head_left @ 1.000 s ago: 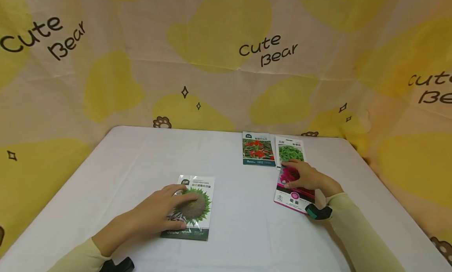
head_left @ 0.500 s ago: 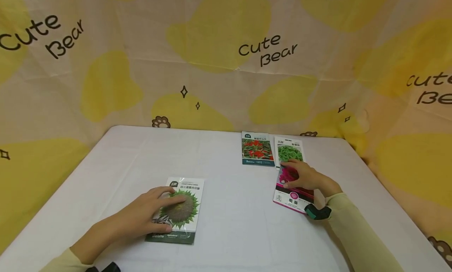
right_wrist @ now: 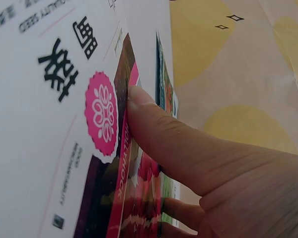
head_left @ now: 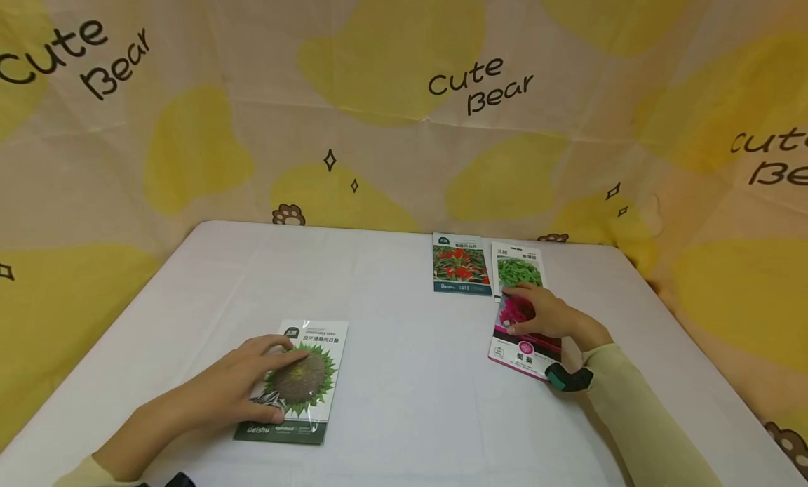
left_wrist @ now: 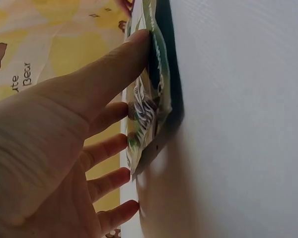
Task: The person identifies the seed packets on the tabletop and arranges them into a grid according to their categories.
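In the head view my left hand (head_left: 230,385) rests on a sunflower seed packet (head_left: 306,382) at the front left of the table. Its fingers are spread; the left wrist view shows the thumb (left_wrist: 124,57) on the packet's lower face and the fingertips along its side. At the right, my right hand (head_left: 552,318) lies over a pink hollyhock seed packet (head_left: 517,357). The right wrist view has that thumb (right_wrist: 149,111) pressed flat on the hollyhock packet's printed face, fingers extended past it. Part of the hollyhock packet is hidden under the hand.
Behind the right hand lies a white seed packet (head_left: 519,269) with green leaves, overlapped by the hollyhock packet. Left of it is a red-flowered seed packet (head_left: 461,269). A white cloth covers the table (head_left: 404,403); a yellow patterned curtain (head_left: 379,66) hangs behind.
My left hand has slid left and slightly toward me, the sunflower seed packet moving along under it. My right hand and the other packets stay in place.
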A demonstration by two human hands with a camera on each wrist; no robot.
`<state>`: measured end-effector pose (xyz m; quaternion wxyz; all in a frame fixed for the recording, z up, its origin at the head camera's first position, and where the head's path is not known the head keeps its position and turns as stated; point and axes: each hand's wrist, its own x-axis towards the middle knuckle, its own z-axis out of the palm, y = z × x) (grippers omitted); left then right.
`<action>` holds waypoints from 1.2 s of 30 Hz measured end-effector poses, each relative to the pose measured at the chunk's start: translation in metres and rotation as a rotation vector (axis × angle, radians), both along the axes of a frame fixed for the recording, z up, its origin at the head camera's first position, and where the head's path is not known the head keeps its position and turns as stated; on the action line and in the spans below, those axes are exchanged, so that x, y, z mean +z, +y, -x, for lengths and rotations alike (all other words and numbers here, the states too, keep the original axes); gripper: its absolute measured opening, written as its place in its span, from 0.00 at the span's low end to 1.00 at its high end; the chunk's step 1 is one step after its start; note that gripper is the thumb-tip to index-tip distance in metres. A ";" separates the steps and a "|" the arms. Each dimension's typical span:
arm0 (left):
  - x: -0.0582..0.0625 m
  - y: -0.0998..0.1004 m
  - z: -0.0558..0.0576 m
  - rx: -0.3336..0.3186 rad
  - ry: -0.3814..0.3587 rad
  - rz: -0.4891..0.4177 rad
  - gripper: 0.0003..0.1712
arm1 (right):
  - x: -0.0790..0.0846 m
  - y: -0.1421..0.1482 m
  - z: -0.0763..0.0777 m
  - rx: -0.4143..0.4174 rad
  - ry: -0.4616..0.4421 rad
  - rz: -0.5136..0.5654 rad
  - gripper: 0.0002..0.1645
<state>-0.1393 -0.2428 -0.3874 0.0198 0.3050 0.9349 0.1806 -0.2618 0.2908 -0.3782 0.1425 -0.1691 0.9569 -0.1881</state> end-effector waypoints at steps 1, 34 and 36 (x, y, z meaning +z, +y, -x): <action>0.000 -0.002 0.000 0.000 -0.001 0.002 0.49 | 0.001 0.000 0.000 0.000 0.000 0.001 0.52; 0.000 -0.030 -0.008 0.038 0.028 0.024 0.51 | 0.001 0.000 0.000 0.007 -0.004 0.012 0.52; 0.002 -0.031 -0.008 0.029 0.030 0.024 0.50 | 0.002 0.000 -0.001 0.006 -0.002 0.011 0.52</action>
